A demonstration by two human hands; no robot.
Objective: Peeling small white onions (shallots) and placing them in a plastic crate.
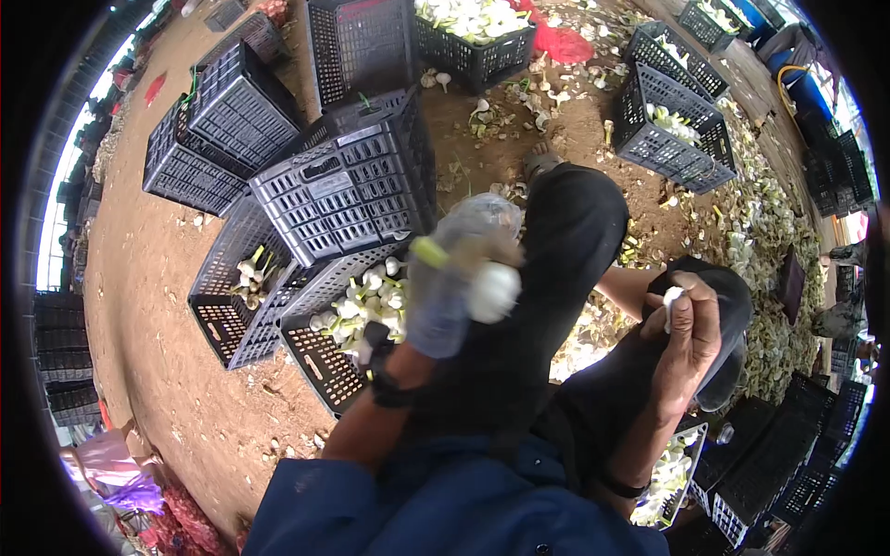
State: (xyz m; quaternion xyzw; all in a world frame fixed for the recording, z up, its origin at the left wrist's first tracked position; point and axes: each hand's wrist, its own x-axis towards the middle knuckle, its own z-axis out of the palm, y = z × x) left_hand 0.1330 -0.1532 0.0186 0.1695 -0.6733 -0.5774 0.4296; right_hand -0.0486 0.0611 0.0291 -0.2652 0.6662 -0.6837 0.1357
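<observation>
My left hand (439, 306), in a clear plastic glove, is blurred and holds a white garlic bulb (495, 292) with a cut green stem stub (430, 251). It hovers between my left knee and a black plastic crate (321, 368) that holds trimmed garlic bulbs (372, 295). Over my right thigh, my bare right hand (692, 333) pinches a small white piece (672, 306) between thumb and fingers. What that piece is, the view does not settle. A crate of garlic (667, 479) stands beside my right hip, partly hidden by my forearm.
Black crates (334, 187) stand stacked at front left. A full garlic crate (462, 62) and a red mesh bag (563, 45) lie ahead. Another crate (667, 149) holds some bulbs at front right. Peelings (772, 278) cover the ground on the right; more crates (758, 459) stand at lower right.
</observation>
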